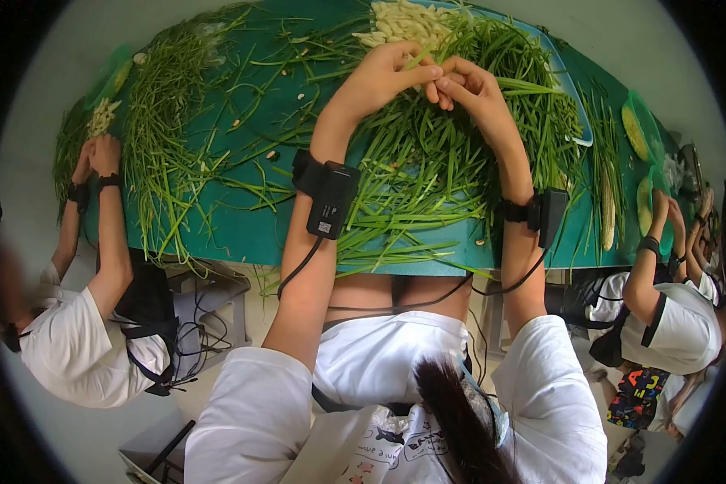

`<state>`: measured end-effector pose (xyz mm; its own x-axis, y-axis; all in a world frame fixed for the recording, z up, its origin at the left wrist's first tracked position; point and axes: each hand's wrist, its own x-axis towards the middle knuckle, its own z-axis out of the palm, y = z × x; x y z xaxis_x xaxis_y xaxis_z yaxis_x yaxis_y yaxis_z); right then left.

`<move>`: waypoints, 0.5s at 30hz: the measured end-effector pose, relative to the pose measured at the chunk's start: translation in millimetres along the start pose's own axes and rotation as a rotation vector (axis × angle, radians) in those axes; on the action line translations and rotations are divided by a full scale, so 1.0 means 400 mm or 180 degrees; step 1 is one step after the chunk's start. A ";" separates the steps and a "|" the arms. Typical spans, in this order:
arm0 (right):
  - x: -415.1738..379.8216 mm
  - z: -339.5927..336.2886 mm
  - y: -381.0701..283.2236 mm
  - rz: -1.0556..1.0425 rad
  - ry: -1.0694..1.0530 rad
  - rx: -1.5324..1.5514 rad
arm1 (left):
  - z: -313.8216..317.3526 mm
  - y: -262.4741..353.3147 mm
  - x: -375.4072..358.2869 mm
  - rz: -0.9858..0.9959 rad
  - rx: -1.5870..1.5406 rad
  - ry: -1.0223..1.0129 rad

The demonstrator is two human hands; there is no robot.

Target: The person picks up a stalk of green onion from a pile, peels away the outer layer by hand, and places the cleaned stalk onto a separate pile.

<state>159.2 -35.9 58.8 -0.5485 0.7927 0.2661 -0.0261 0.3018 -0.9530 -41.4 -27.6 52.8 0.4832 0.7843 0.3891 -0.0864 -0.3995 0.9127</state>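
Observation:
My left hand (391, 79) and my right hand (473, 87) meet above the table, thumbs and fingers closed in a pinch. Between the fingertips is a thin green stalk (415, 60), mostly covered by the fingers. Below and around both hands spreads a heap of long green leafy stalks (436, 149). Just beyond my left hand lies a pile of pale, slender pieces (402, 22). A blue-rimmed tray (582, 121) shows at the right edge of the heap. Each of my wrists carries a black strapped device with a cable.
Loose greens (165, 121) cover the left of the green table (254, 157). A co-worker's hands (101, 153) work by a small pale pile at far left. On the right are a corn-like cob (607, 206), green baskets (639, 125) and other people's hands. Cables hang near my lap.

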 end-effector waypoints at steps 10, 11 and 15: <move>0.000 0.001 -0.003 -0.0009 0.0089 0.0143 | 0.012 0.026 -0.008 -0.0104 -0.0174 0.0238; 0.002 -0.002 0.000 0.0047 0.0083 0.0036 | 0.010 0.018 -0.006 -0.0098 -0.0169 0.0244; 0.003 -0.011 0.013 -0.0026 0.0073 0.0067 | 0.009 0.018 -0.005 -0.0120 -0.0008 0.0366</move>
<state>161.9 -30.9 54.8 -0.5290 0.8022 0.2768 -0.0483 0.2972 -0.9536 -39.8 -33.8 58.0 0.3829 0.8481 0.3662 -0.0723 -0.3677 0.9271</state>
